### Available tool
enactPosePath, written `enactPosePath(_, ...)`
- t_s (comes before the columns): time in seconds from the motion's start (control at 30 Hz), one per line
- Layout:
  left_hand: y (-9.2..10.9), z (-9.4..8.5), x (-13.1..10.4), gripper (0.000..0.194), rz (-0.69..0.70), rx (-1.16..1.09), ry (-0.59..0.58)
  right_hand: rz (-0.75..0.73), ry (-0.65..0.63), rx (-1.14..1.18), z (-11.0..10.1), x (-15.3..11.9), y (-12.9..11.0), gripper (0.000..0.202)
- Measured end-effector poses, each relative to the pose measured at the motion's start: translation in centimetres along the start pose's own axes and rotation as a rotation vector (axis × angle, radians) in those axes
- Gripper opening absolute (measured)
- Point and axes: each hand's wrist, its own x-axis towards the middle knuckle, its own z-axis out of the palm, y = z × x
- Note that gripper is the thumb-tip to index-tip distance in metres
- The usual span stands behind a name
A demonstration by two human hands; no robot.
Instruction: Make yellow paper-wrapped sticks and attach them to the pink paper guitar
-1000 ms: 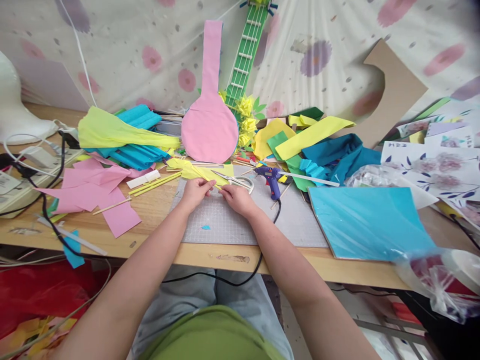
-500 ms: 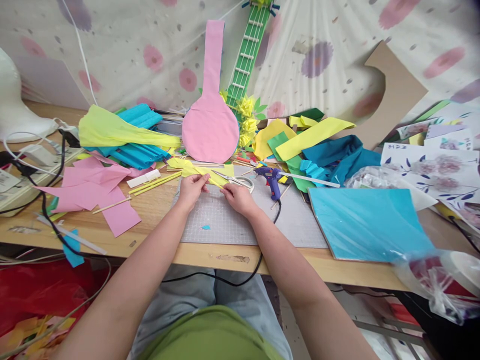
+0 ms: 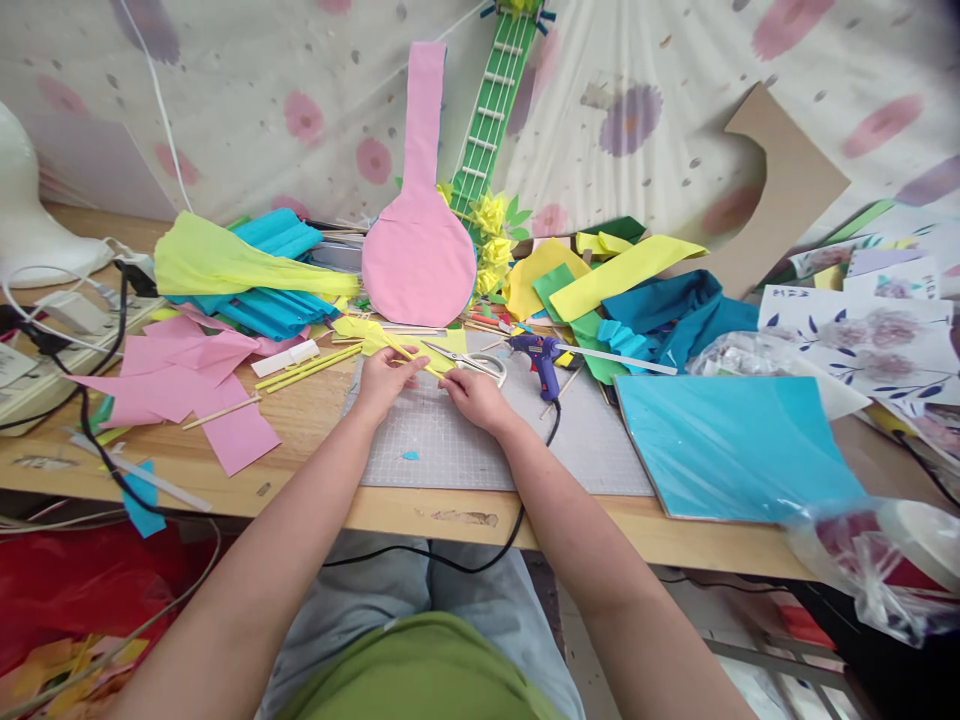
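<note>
The person's left hand (image 3: 384, 385) and right hand (image 3: 478, 398) were held near each other above the grey gridded cutting mat (image 3: 450, 455), which lay on the light wooden bench (image 3: 300, 450). Between them was a thin, straight yellow strip (image 3: 409, 354), slanting down from the left hand towards the right one; whether it was paper alone or paper around a stick, I could not tell. The left hand was nearly closed, the thumb and fingers holding the strip lightly, with some fingers a little spread beneath it. The right hand was closed more firmly, pinching the lower end at its fingertips. Compared with one second earlier, the left fingertips had gone a little apart from the right ones, and more of the strip showed above the left hand, while the right hand had remained almost in its place. In my judgement, this meant that the left hold was being adjusted along the strip, with the right hand as the steady one. The silver scissors with white handles (image 3: 471, 358) lay just beside the right hand, and the purple glue gun (image 3: 538, 352) was farther to the right; both had stayed where they were, as had the two long yellow sticks (image 3: 309, 367) left of the mat.
</note>
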Motion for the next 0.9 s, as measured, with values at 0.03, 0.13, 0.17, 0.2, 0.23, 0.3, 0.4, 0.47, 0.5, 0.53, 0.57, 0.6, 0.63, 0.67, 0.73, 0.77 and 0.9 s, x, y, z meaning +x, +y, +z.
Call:
enactPosePath(0.03, 0.0, 0.0, 0.0, 0.039, 0.008, -0.003, 0.029, -0.001, 0.008, -0.012, 0.1, 0.0, 0.0, 0.023)
enactPosePath(0.13, 0.1, -0.1, 0.1, 0.033, 0.015, -0.020, 0.081, 0.000, 0.034, -0.036, 0.1, 0.1, 0.2, 0.023)
enactPosePath(0.17, 0.0, -0.1, 0.2, 0.032, 0.011, -0.023, 0.075, 0.003, 0.038, -0.038, 0.1, 0.1, 0.3, 0.023)
enactPosePath(0.2, 0.0, -0.2, 0.2, 0.032, 0.008, -0.027, 0.061, 0.004, 0.037, -0.036, 0.1, 0.1, 0.3, 0.023)
enactPosePath(0.23, 0.0, -0.2, 0.2, 0.031, 0.008, -0.032, 0.045, 0.006, 0.032, -0.028, 0.0, 0.1, 0.4, 0.023)
enactPosePath(0.3, 0.1, -0.2, 0.2, 0.031, 0.016, -0.051, 0.017, 0.002, 0.013, 0.000, -0.1, 0.1, 0.5, 0.024)
enactPosePath(0.4, 0.4, -0.2, -0.1, 0.033, 0.018, -0.082, -0.019, -0.008, -0.007, 0.046, -0.1, 0.1, 0.7, 0.024)
enactPosePath(0.47, 0.4, -0.3, -0.1, 0.034, 0.002, -0.099, -0.036, -0.009, -0.012, 0.059, -0.2, 0.1, 0.9, 0.024)
enactPosePath(0.5, 0.4, -0.3, -0.1, 0.035, -0.010, -0.107, -0.039, -0.007, -0.013, 0.062, -0.2, 0.1, 0.9, 0.024)
enactPosePath(0.53, 0.4, -0.4, -0.1, 0.036, -0.019, -0.113, -0.036, -0.005, -0.015, 0.066, -0.2, 0.1, 1.0, 0.024)
enactPosePath(0.57, 0.3, -0.4, 0.0, 0.037, -0.024, -0.117, -0.030, -0.005, -0.018, 0.074, -0.2, 0.1, 1.1, 0.024)
enactPosePath(0.6, 0.1, -0.4, 0.1, 0.039, -0.024, -0.121, -0.026, -0.005, -0.020, 0.084, -0.3, 0.1, 1.1, 0.024)
enactPosePath(0.63, -0.1, -0.4, 0.2, 0.039, -0.019, -0.124, -0.026, -0.004, -0.023, 0.095, -0.3, 0.1, 1.1, 0.024)
enactPosePath(0.67, -0.2, -0.5, 0.3, 0.040, -0.011, -0.126, -0.030, -0.003, -0.025, 0.107, -0.4, 0.1, 1.1, 0.024)
enactPosePath(0.73, -0.4, -0.5, 0.4, 0.041, 0.003, -0.130, -0.049, 0.005, -0.028, 0.131, -0.5, 0.1, 1.0, 0.023)
enactPosePath(0.77, -0.5, -0.5, 0.4, 0.043, 0.007, -0.132, -0.060, 0.009, -0.030, 0.142, -0.6, 0.1, 1.0, 0.024)
enactPosePath(0.9, -0.2, -0.4, 0.3, 0.055, -0.032, -0.135, -0.052, 0.008, -0.027, 0.148, -0.6, 0.0, 1.0, 0.024)
